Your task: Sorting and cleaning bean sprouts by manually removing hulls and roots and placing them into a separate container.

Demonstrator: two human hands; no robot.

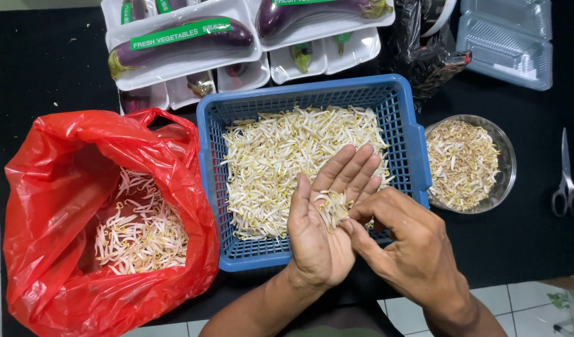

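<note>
My left hand (324, 218) is held palm up over the near right part of a blue plastic basket (405, 134), with a small bunch of bean sprouts (332, 206) lying in the palm. My right hand (409, 240) is beside it, its thumb and fingertips pinching at the sprouts in the left palm. The basket holds a thick layer of white bean sprouts (281, 162). On the left, an open red plastic bag (56, 187) holds more sprouts (140, 231).
A clear round bowl (502, 187) of sprout bits stands right of the basket. Scissors (567, 181) lie at the far right. White trays of purple eggplants (187, 37) sit at the back, with clear plastic containers (509, 37) and a dark bag (424, 56) at the back right. Everything rests on a black table (43, 62).
</note>
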